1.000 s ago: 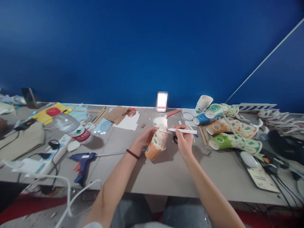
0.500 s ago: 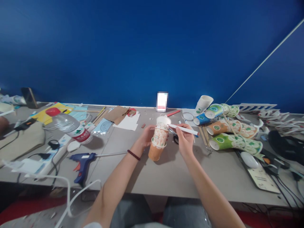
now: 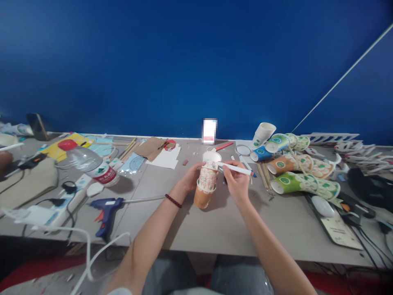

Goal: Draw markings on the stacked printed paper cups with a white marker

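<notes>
A joined column of paper cups [image 3: 209, 175], with a white rim at its top, a leafy pattern in the middle and an orange base, stands slightly tilted above the table. My left hand [image 3: 193, 177] is closed around its left side, the fingers partly hidden behind it. My right hand [image 3: 237, 182] grips a white marker [image 3: 235, 167] whose writing end points left at the patterned cup near the rim. Whether the tip touches the cup I cannot tell. Behind that hand lies another pale marker [image 3: 245, 161].
On the left are a blue glue gun [image 3: 108, 211], a tipped plastic bottle [image 3: 92, 164] and a power strip [image 3: 66, 200]. Cup figures [image 3: 294, 182], a white cup stack [image 3: 263, 134] and a computer mouse [image 3: 322, 206] lie on the right. A phone [image 3: 210, 131] stands against the blue wall.
My right hand and the marker have shifted slightly left and down. The cup column has turned a little in my left hand, and its base has moved slightly right.
</notes>
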`<state>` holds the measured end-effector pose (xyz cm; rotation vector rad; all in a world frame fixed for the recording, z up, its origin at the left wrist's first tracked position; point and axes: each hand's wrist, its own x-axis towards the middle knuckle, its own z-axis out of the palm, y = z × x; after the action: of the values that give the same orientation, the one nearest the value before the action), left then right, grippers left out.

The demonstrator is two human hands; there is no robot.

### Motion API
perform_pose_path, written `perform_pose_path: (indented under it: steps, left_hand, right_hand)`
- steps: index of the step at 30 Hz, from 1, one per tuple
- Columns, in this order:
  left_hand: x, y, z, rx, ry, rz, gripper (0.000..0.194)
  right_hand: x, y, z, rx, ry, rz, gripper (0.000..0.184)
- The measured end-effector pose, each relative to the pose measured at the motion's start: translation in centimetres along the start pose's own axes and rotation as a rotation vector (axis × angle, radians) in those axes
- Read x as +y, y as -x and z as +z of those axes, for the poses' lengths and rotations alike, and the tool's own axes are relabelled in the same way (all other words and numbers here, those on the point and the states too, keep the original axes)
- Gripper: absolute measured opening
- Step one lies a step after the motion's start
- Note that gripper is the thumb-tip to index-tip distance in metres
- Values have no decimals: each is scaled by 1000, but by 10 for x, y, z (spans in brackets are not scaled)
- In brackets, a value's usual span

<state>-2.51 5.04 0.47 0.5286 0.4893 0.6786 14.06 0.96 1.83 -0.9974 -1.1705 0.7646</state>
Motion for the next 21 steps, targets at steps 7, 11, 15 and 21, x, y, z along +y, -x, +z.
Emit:
perform_pose_path:
  steps: [7,11,15,21]
  left_hand:
    - [-1,1,2,59,-33,25,43]
    - [-1,0,0,37,-22,36,40]
    - [-1,0,-3,35,-22,40,39]
    - [-2,-2,-2,42,-15,32,40]
  right_hand:
    - [-2,1,1,16,44,-6,23]
    - [0,1,0,16,63,-27,22]
    - [2,1,-1,13,59,-8,23]
    - [2,0,-1,30,41,-12,24]
